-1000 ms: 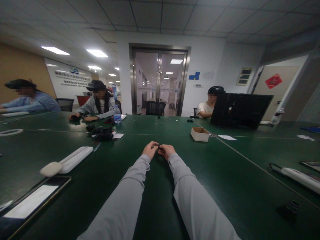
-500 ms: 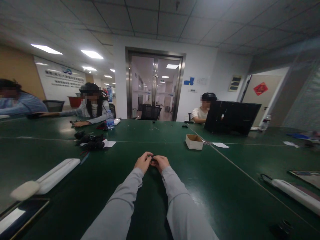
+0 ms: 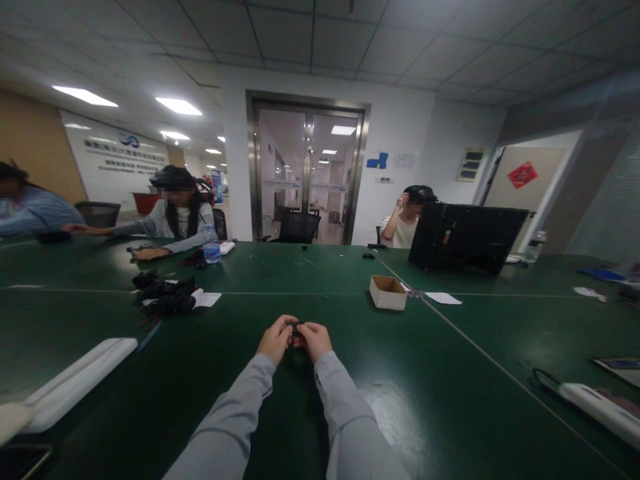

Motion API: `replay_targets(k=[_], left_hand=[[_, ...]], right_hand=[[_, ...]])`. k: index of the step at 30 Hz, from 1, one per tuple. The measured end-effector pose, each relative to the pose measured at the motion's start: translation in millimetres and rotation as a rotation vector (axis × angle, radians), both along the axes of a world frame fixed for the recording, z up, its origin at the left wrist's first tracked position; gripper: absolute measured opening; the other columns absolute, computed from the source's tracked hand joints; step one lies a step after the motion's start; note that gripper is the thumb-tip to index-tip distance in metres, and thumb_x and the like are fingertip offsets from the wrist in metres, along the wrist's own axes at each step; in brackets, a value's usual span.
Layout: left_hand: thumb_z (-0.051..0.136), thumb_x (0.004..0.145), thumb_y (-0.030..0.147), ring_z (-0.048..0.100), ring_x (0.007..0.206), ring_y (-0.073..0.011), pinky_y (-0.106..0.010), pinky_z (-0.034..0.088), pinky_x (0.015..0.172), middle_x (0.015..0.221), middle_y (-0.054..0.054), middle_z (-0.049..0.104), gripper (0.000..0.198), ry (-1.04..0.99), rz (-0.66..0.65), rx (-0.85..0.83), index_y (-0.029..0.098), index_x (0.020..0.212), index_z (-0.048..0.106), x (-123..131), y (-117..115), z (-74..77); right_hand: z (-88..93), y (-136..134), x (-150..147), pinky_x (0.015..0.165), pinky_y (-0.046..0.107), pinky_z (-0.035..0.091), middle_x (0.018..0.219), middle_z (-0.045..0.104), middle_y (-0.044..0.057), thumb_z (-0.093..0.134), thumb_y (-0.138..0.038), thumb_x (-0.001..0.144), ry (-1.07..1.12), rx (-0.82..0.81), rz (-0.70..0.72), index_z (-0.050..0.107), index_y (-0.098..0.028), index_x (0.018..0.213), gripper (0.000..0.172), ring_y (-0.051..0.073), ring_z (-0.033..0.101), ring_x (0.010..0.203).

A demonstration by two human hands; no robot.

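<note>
Just above the green table (image 3: pixel 240 380), my left hand (image 3: pixel 276 340) and my right hand (image 3: pixel 314 340) meet in front of me. Their fingers close on a small dark object (image 3: pixel 296 328) between them. Most of it is hidden by the fingers, and its kind is too small to make out. Beyond my right hand stands an open cardboard box (image 3: pixel 388 298), with no contact between them.
Left of my hands lie a white elongated device (image 3: pixel 80 383) and a pile of black gear (image 3: pixel 163 293). A water bottle (image 3: pixel 211 245) stands further back. A black monitor (image 3: pixel 467 237) is at the right, with people seated across the table.
The view has shifted slightly, so my hands appear a little lower and further left, still together on the small dark object. The person behind the monitor has raised a hand to the head.
</note>
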State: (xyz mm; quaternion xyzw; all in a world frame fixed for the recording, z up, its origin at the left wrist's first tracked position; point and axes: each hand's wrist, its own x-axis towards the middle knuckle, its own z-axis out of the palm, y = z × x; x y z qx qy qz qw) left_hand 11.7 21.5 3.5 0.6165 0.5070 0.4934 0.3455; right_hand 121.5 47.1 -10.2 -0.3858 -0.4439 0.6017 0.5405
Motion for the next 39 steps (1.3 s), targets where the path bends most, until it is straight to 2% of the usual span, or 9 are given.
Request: replay_targets(k=[15,21,26,30,34,36,39], left_hand=[[0.034,0.075,0.036,0.038,0.040,-0.0077,-0.019,0.032,0.041,0.047,0.005,0.040,0.032,-0.031,0.037,-0.033,0.018,0.095,0.052,0,3,-8.3],[0.031,0.078,0.036,0.042,0.044,-0.0094,-0.020,0.033,0.045,0.046,0.005,0.041,0.031,0.030,0.059,-0.025,0.020,0.093,0.053,0,-2,-4.8],[0.029,0.079,0.033,0.043,0.045,-0.0091,-0.020,0.035,0.047,0.048,0.004,0.042,0.029,0.030,0.123,0.005,0.020,0.089,0.053,1,-2,-9.6],[0.028,0.079,0.033,0.043,0.045,-0.0089,-0.020,0.034,0.045,0.052,0.004,0.045,0.029,-0.006,0.118,-0.007,0.020,0.087,0.053,-1,-4,-12.1],[0.026,0.080,0.034,0.044,0.044,-0.0097,-0.020,0.033,0.044,0.049,0.004,0.044,0.030,0.037,0.118,-0.015,0.021,0.086,0.053,-2,-11,-8.0],[0.027,0.080,0.035,0.047,0.047,-0.0100,-0.021,0.036,0.047,0.054,0.003,0.049,0.030,0.070,0.112,0.007,0.022,0.087,0.052,-2,-14,-4.6],[0.028,0.081,0.034,0.054,0.064,-0.0116,-0.023,0.040,0.061,0.075,0.000,0.058,0.027,0.132,0.092,0.081,0.024,0.091,0.051,-1,-16,-1.2]], right_hand=[[9.2,-7,-2,0.039,0.020,0.041,0.041,0.050,-0.004,0.061,-0.028,0.053,-0.054,0.023,-0.009,0.049,-0.015,0.048,0.019,0.008,0.048,0.036],[9.8,-11,-3,0.039,0.021,0.041,0.042,0.050,-0.004,0.063,-0.030,0.051,-0.064,0.030,-0.008,0.049,-0.015,0.047,0.020,0.008,0.048,0.037],[10.1,-18,-7,0.038,0.022,0.040,0.041,0.049,-0.004,0.065,-0.031,0.049,-0.056,0.023,-0.046,0.048,-0.015,0.047,0.023,0.008,0.047,0.036],[11.2,-26,-11,0.036,0.021,0.040,0.040,0.048,-0.005,0.065,-0.031,0.049,-0.050,0.029,-0.062,0.047,-0.015,0.047,0.024,0.008,0.046,0.034],[10.8,-29,-12,0.036,0.021,0.040,0.041,0.048,-0.005,0.065,-0.031,0.049,-0.042,0.029,-0.074,0.048,-0.015,0.048,0.023,0.008,0.046,0.034],[9.7,-28,-11,0.036,0.021,0.040,0.041,0.048,-0.005,0.065,-0.031,0.049,-0.031,0.019,-0.083,0.049,-0.015,0.048,0.023,0.008,0.046,0.034],[6.7,-24,-9,0.036,0.021,0.041,0.041,0.049,-0.004,0.067,-0.031,0.048,0.001,-0.001,-0.091,0.050,-0.014,0.050,0.024,0.008,0.047,0.034]])
